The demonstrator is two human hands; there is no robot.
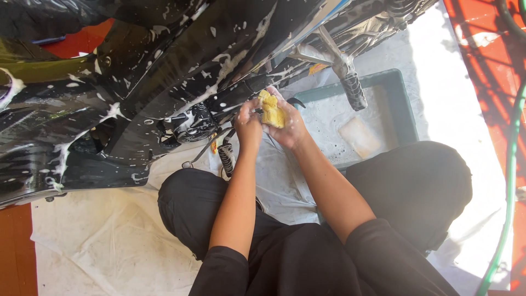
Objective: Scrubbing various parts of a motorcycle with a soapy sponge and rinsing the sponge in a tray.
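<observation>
Gripping porous yellow sponge (272,111), right hand (287,125); glossy sudsy black bodywork (142,82).

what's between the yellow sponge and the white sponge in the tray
In the head view, the right hand gripping the yellow sponge, then soapy water in the tray, up to the white sponge.

Hard sunlight falls from the right, bleaching a white ground sheet (109,241) spread over the floor — creased, damp in places. Beyond the sheet's edges the floor (16,252) shows orange-red, at the lower left and along the right side, where dark shadows stripe it. A green hose (509,164) runs down the right edge. A shallow grey-green tray (402,104) of soapy water sits on the sheet — a pale block lies in it.
</observation>
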